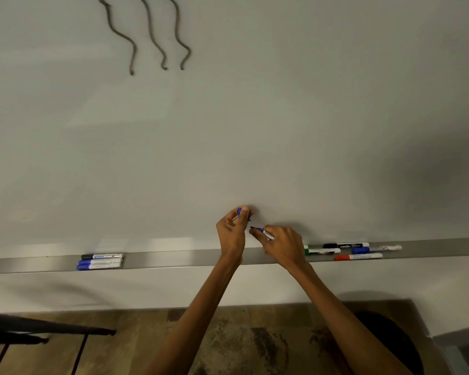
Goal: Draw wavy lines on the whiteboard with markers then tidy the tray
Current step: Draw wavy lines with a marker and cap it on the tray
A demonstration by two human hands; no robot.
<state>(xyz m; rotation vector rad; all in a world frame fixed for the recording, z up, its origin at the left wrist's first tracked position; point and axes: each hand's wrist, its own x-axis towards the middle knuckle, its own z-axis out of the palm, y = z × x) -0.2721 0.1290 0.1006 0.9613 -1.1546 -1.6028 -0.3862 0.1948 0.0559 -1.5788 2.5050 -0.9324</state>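
A wide white whiteboard point(255, 117) fills the view, with three dark grey wavy lines point(133, 60) at about 11 o'clock. Just below centre, toward 6 o'clock, the two hands meet close in front of the board. The left hand point(232, 228) has its fingers curled, its thumb and fingertips pinching a small blue piece point(240, 211), probably a marker cap, though it is blurred. Just beside it, the right hand point(283, 243) grips a white-barrelled blue marker point(263, 231), its dark tip bared and pointing toward the left hand.

The long grey metal tray point(173, 259) runs under the board. At 8 o'clock three capped markers point(100, 261), one black and two blue, lie side by side. At 4 o'clock a loose group of four markers point(358, 257), capped green, black, blue and red, lies scattered.
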